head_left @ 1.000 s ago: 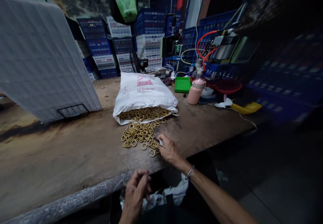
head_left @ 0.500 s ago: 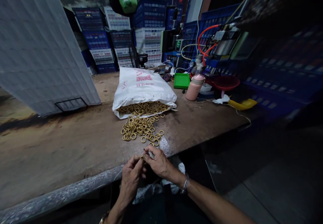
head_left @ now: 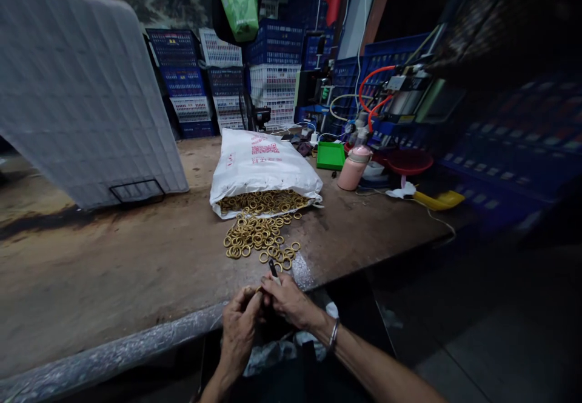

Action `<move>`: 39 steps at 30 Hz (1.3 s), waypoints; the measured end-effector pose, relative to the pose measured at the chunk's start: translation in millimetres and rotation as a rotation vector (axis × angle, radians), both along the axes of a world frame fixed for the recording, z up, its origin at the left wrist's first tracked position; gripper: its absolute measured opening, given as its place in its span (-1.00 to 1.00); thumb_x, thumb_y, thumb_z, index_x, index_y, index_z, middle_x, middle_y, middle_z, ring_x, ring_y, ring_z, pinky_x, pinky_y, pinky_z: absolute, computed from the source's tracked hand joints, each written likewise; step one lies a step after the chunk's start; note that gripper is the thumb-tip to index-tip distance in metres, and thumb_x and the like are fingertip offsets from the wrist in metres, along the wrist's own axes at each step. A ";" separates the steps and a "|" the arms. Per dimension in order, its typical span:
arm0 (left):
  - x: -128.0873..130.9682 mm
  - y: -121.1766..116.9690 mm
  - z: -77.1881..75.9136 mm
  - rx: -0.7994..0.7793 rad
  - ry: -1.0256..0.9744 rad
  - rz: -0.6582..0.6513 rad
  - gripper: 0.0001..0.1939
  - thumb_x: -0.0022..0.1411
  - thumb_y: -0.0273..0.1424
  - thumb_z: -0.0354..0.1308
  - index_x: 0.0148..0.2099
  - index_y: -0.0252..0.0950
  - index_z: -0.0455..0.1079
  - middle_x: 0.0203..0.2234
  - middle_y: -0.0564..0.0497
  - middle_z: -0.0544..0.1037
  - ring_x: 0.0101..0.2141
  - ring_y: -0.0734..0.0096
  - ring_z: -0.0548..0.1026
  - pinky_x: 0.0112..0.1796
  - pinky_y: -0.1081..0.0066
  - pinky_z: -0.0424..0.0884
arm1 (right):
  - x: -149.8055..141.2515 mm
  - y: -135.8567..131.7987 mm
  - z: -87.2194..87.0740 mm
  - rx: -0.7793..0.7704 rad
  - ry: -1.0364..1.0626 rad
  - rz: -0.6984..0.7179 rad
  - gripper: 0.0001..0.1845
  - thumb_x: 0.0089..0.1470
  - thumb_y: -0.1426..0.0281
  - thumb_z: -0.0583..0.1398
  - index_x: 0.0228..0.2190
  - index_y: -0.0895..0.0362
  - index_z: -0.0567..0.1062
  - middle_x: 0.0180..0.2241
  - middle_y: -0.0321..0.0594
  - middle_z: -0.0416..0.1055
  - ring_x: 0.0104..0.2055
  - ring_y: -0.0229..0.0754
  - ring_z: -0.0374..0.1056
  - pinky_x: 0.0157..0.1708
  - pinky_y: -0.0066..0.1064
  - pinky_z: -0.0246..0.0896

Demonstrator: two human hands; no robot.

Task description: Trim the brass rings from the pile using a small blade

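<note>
My left hand pinches a brass-coloured ring between thumb and fingers at the table's front edge; fingers partly cover the ring. Close against it, my right hand is closed around a slim tool with a dark, flat end pointing up and away; its exact kind is hard to make out. Just beyond the hands lies a loose heap of brass-coloured rings. It spills from the open mouth of a white woven sack with red print, which lies on its side and holds many more rings.
On the wooden table a tall whitish ribbed panel stands at left. A green tray, a pink bottle, a red dish and a yellow scoop are at right. Stacked crates line the back.
The tool in my right hand has turned so its dark end now points upward. Both hands stay together around the ring. The whole view has shifted slightly.
</note>
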State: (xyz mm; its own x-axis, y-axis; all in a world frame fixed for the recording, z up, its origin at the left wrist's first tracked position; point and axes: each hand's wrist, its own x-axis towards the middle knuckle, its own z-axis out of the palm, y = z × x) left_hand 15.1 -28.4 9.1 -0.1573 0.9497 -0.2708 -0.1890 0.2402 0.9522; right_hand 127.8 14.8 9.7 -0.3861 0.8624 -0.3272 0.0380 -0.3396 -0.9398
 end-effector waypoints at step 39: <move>-8.2 -6.3 -2.2 0.065 -0.010 -0.009 -0.72 0.03 -0.17 0.11 -0.43 -0.29 0.26 -0.66 0.15 0.35 -0.62 0.60 0.29 -0.56 0.58 0.25 | 2.0 -2.2 -0.7 0.675 -0.854 0.356 -0.68 -0.19 0.54 0.01 -0.29 0.11 0.29 -0.46 -0.24 0.40 -0.41 -0.22 0.30 -0.46 -0.49 -0.07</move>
State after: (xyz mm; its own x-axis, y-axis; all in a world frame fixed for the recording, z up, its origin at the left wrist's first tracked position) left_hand 6.9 -34.7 6.9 -0.1465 0.9667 -0.2096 -0.1967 0.1792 0.9640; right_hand 129.8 12.7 9.0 -0.5177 0.8482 -0.1119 0.7445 0.3823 -0.5473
